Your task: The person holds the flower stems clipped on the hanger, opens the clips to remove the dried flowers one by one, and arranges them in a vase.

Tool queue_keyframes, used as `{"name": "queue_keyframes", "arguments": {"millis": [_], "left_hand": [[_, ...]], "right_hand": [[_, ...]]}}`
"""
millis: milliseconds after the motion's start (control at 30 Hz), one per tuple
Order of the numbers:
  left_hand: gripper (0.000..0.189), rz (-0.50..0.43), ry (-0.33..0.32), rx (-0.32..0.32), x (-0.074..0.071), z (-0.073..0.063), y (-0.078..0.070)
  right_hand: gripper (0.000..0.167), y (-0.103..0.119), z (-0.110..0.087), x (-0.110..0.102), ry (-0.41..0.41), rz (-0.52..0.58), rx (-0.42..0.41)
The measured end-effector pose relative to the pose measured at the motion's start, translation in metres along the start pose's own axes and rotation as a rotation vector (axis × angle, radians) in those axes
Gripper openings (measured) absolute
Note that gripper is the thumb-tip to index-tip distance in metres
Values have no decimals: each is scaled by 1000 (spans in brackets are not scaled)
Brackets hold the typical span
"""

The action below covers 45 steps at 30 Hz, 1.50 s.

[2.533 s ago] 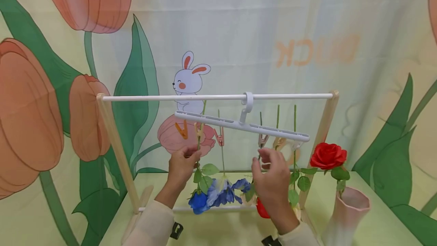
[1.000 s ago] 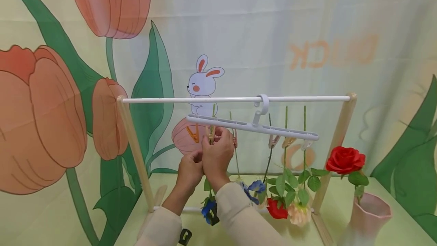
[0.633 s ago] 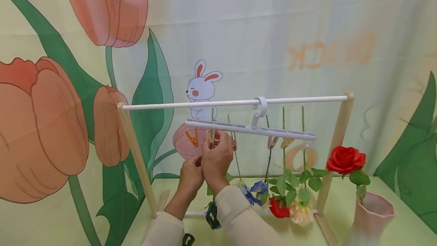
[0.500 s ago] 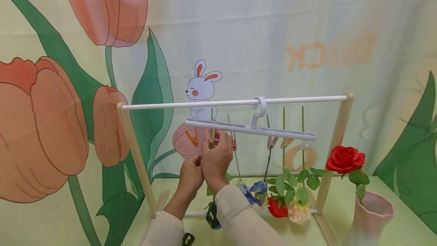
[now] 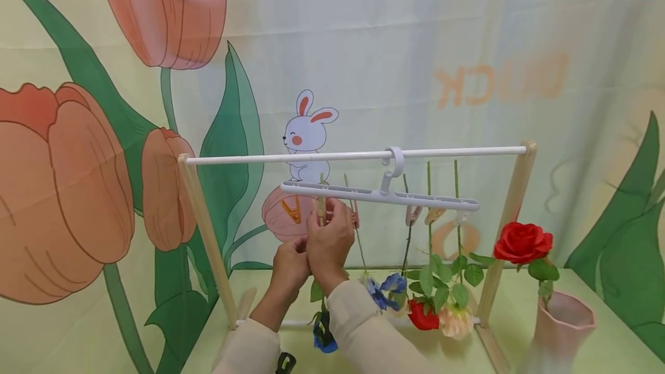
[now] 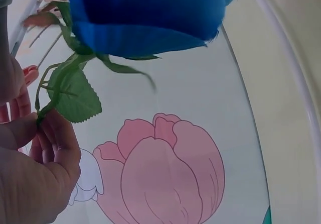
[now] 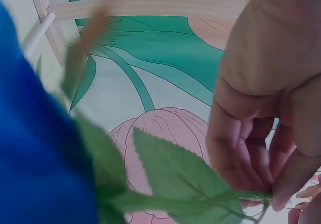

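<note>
Our left hand [image 5: 291, 264] and right hand [image 5: 331, 238] are close. The curtain [image 5: 374, 62] meets the table's [image 5: 254, 279] far edge. We have space before the rack's left post [image 5: 205, 229]; the vase [image 5: 560, 328] is near the right edge. Below the hanger [image 5: 343, 193], left pinches the blue rose's [image 6: 150, 20] stem, right its clip [image 5: 321, 210].

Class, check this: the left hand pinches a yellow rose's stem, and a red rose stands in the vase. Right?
Wrong colour: the left wrist view shows the left hand pinching the stem of a blue rose. A red rose does stand in the vase.
</note>
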<state>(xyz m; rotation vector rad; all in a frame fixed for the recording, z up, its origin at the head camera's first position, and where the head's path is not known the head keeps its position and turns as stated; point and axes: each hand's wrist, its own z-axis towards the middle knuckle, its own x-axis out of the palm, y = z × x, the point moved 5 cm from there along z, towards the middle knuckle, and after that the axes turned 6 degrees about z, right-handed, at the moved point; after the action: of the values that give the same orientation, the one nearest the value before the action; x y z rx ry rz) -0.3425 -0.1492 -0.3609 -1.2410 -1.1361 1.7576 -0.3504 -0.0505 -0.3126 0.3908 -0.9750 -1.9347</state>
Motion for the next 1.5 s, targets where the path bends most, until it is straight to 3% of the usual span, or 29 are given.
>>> {"name": "queue_keyframes", "arguments": {"millis": [300,500,767,967,1333,1500], "left_hand": [[25,-39,-12,-59,-3,1,7],[24,-87,2,-76,-2,-4,13],[23,-158,40,-63,4,-18,27],[22,-194,65,-34,8,-26,35],[23,-160,97,-38,8,-36,38],[21,-85,66,13,2,-40,37]], "right_hand": [[29,1,-2,1,-20,9,-42],[29,1,-3,0,-6,6,-28],[30,-3,-6,-5,26,4,-20],[28,-5,-6,-7,34,-5,-65],[34,-5,-5,-15,70,27,-53],[31,-2,-1,-22,69,50,-87]]}}
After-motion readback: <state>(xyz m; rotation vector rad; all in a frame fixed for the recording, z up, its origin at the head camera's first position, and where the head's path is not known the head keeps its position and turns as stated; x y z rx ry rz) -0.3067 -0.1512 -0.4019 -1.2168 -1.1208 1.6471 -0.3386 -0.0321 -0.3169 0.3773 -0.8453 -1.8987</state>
